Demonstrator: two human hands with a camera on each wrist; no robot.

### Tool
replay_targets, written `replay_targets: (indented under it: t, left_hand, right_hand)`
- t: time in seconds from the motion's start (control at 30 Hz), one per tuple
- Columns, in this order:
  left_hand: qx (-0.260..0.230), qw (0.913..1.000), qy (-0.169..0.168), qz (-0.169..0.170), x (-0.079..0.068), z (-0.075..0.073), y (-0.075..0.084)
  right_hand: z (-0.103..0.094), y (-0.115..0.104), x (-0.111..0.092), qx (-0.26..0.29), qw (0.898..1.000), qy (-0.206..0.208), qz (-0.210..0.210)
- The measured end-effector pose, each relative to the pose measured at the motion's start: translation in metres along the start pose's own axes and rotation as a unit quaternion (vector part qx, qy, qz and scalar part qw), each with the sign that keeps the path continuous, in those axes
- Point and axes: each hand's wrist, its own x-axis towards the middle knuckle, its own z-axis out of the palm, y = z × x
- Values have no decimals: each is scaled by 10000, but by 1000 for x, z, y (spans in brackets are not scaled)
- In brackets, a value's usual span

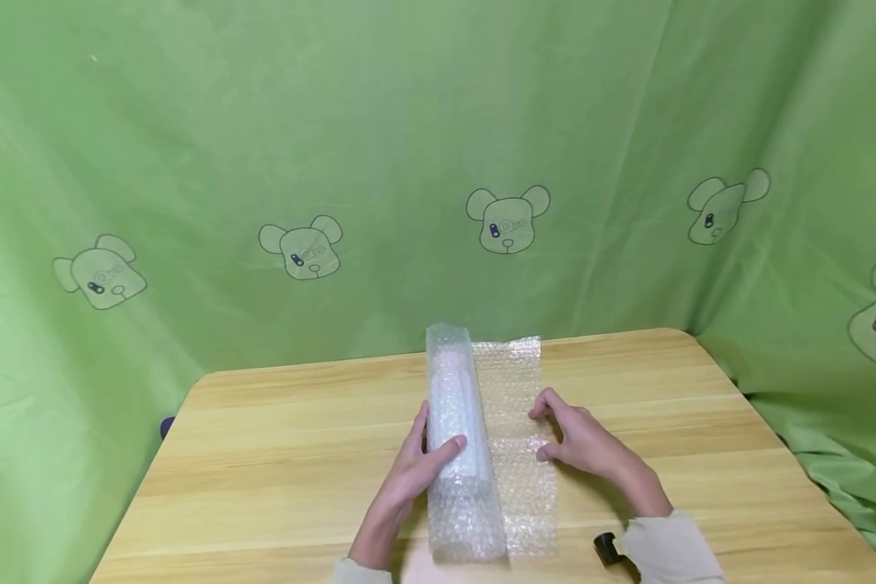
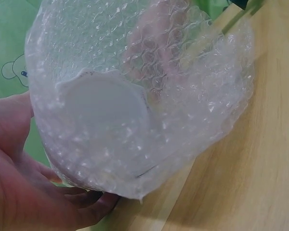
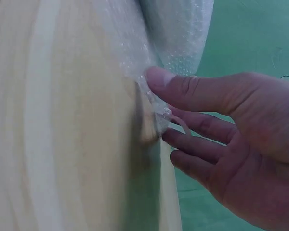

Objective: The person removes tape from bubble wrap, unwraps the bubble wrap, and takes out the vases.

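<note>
In the head view, a bundle of clear bubble wrap [image 1: 467,519] lies lengthwise on the table, rolled round a long white object [image 1: 453,389]. Through the plastic in the left wrist view, the white object's end [image 2: 103,103] has a wavy rim; its kind cannot be told. My left hand [image 1: 412,470] grips the roll from the left, thumb on top. A flat loose flap of bubble wrap [image 1: 514,405] extends to the right of the roll. At the flap's outer edge my right hand [image 1: 580,438] holds the plastic, its thumb [image 3: 164,84] on one side and fingers behind.
The wood-grain table [image 1: 277,454] has rounded far corners. Green curtain [image 1: 409,146] printed with bear heads hangs behind and beside it. A black item [image 1: 607,549] sits at the right wrist. Something purple [image 1: 166,427] shows past the table's left edge.
</note>
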Motion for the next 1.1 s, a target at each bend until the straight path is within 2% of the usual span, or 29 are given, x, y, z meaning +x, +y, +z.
replay_targets:
  t: [0.13, 0.27, 0.43, 0.53, 0.63, 0.73, 0.87, 1.1]
  left_hand:
    - [-38, 10000, -15, 3, -1, -1, 0]
    - [-11, 10000, -9, 61, 0, 0, 0]
    - [75, 9999, 56, 129, -1, 3, 3]
    - [418, 9981, 251, 372, -3, 5, 5]
    - [860, 9926, 466, 726, -5, 7, 7]
    - [1088, 9880, 510, 970, -5, 7, 10]
    - [1348, 9835, 416, 1133, -8, 6, 14]
    - [1550, 9787, 35, 1342, -14, -10, 19]
  right_hand:
    - [-2, -10, -2, -187, 9998, 64, 104]
    - [-3, -32, -3, -458, 9984, 237, 215]
    - [10, -55, -5, -711, 9972, 15, 209]
    - [20, -60, -5, -744, 9968, -176, 238]
    - [28, -61, -6, -712, 9961, -372, 363]
    - [33, -61, -8, -674, 9943, -659, 507]
    - [38, -63, -11, -713, 9918, -913, 538]
    - [42, -64, -10, -741, 9905, -917, 703]
